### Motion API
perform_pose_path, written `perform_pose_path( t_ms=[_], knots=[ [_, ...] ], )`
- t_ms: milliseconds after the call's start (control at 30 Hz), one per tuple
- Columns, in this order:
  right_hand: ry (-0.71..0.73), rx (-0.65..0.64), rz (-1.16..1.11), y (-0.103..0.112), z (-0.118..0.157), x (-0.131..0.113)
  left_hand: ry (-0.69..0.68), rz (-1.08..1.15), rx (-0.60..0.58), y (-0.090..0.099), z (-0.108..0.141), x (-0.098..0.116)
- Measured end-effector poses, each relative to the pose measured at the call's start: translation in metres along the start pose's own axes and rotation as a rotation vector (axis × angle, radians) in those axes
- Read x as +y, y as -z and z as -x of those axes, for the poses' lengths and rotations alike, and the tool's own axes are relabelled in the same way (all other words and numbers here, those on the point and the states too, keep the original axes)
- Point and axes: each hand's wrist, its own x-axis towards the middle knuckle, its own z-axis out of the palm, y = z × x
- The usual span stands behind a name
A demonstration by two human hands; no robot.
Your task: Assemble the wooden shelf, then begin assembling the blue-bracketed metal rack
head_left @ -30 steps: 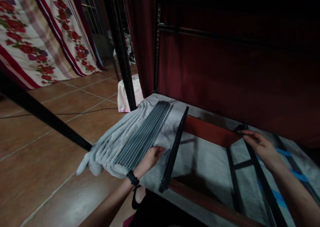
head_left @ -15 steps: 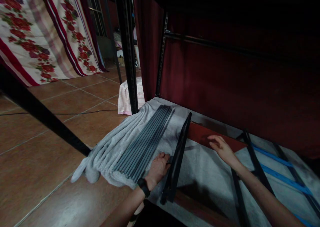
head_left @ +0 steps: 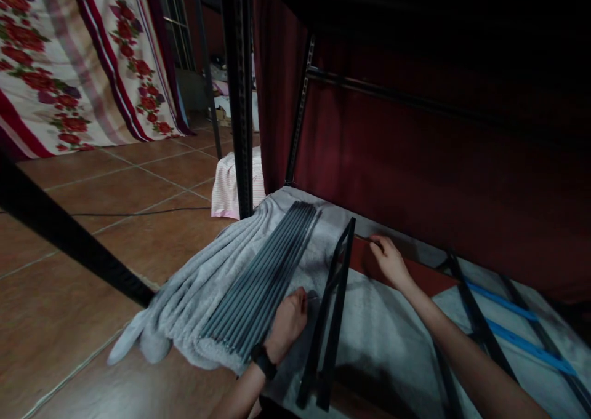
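My left hand (head_left: 290,320), with a dark watch on the wrist, is closed beside a row of grey metal rods (head_left: 263,277). A thin, small thing shows at its fingertips, too faint to name. Just right of it lies a black metal frame (head_left: 335,302) with two long bars. My right hand (head_left: 391,262) reaches to the far edge of a reddish-brown board (head_left: 425,276). Its fingers are pinched together at that edge, and what they hold is hidden. The rods and frame lie on a grey fleece blanket (head_left: 369,314).
Black slotted posts (head_left: 244,99) and a crossbar (head_left: 369,88) surround this low surface, with a dark red curtain (head_left: 415,160) behind. Further black frames with blue strips (head_left: 530,342) lie at right. A slanting black bar (head_left: 83,234) crosses the tiled floor (head_left: 124,185) at left.
My left hand has come off the black frame's side and closed. My right hand has moved left along the board to its far edge, its fingers drawing together. The view has shifted slightly.
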Motion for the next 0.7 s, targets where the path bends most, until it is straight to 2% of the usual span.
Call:
perform_pose_path(
  t_ms=[133,267,433,600,700],
  knots=[
    [-0.06,-0.029,-0.029,-0.011,-0.017,-0.011,0.001,0.311,0.149,0.002,-0.026,0.001],
    [-0.089,-0.057,-0.023,-0.023,-0.03,-0.018,0.045,0.541,0.152,0.002,-0.061,0.013],
    [-0.161,-0.11,-0.034,-0.03,-0.04,-0.017,0.044,0.665,0.175,-0.002,-0.101,0.031],
    [-0.026,-0.274,0.099,-0.025,-0.038,-0.015,0.053,0.792,0.229,-0.01,-0.136,0.05],
    [0.062,-0.316,0.142,-0.022,-0.036,-0.015,0.049,0.812,0.228,-0.013,-0.155,0.063]
  ],
)
